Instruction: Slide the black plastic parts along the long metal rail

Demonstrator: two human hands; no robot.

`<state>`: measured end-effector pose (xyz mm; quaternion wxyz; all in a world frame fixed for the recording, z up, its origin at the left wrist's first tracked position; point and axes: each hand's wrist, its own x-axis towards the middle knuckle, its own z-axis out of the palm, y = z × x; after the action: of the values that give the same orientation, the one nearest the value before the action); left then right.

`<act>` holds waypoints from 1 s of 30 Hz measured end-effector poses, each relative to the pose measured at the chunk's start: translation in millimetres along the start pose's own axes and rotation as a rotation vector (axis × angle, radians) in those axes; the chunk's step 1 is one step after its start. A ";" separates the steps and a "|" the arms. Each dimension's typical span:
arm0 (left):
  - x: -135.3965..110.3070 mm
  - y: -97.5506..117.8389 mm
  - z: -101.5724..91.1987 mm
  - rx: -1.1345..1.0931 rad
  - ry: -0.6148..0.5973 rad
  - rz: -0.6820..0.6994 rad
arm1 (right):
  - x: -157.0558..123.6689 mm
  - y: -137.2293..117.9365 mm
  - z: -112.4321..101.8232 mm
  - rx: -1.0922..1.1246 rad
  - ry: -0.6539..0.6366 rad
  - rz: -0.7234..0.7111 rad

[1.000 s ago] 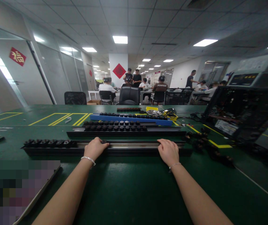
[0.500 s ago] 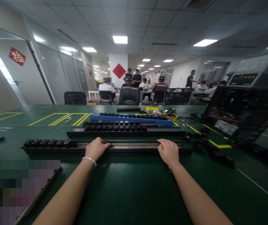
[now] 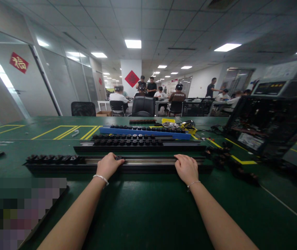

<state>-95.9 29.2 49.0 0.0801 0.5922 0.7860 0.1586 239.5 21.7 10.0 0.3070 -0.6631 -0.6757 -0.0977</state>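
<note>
A long black rail [image 3: 148, 163] with a shiny metal strip lies across the green table [image 3: 143, 215] in front of me. My left hand [image 3: 108, 165] rests on the rail near its middle, fingers curled over a small black part. My right hand [image 3: 187, 167] lies on the rail further right, fingers curled down on its top edge. A row of several black parts [image 3: 53, 159] sits on the rail's left end.
A second black rail [image 3: 138, 146] and a blue rail [image 3: 144, 131] with black parts lie further back. Loose black parts [image 3: 231, 163] are scattered at right beside a dark open machine case [image 3: 265, 125]. People sit and stand at distant desks.
My left hand has slid slightly to the right along the rail. The right hand has stayed where it was.
</note>
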 end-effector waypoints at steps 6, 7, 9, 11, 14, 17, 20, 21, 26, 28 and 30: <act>-0.3 1.8 2.7 -0.006 0.004 0.015 | -0.2 -0.2 -0.5 0.001 -0.009 -0.002; -0.4 2.0 2.9 -0.007 0.005 0.018 | -0.2 -0.2 -0.5 0.003 -0.011 0.000; -0.8 2.7 2.9 -0.008 0.007 0.020 | -0.2 -0.1 -0.7 0.007 -0.017 0.005; -1.1 3.4 2.8 -0.008 0.005 0.020 | -0.1 -0.1 -1.0 0.012 -0.022 0.008; -1.7 4.3 2.9 -0.013 -0.002 0.027 | 0.0 -0.3 -1.6 0.019 -0.034 0.004; -2.3 5.1 3.2 -0.021 0.002 0.039 | 0.2 -0.5 -1.8 0.016 -0.034 0.004; -3.4 6.1 3.4 -0.026 0.005 0.049 | 0.1 -0.6 -1.4 0.010 -0.025 0.000; -3.8 6.5 3.4 -0.027 0.005 0.052 | 0.0 -0.6 -1.1 0.009 -0.022 -0.002; -5.8 8.8 3.5 -0.037 0.003 0.056 | -0.5 -0.7 0.1 0.003 0.003 -0.001; -6.3 9.4 3.6 -0.042 0.003 0.057 | -0.6 -0.6 0.3 0.003 0.001 -0.001; -6.7 9.9 4.0 -0.046 0.003 0.061 | -0.6 -0.2 0.7 0.004 -0.004 -0.005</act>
<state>-83.8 26.0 48.2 0.0879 0.6135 0.7639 0.1798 239.0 21.6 9.2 0.3068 -0.6610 -0.6780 -0.0958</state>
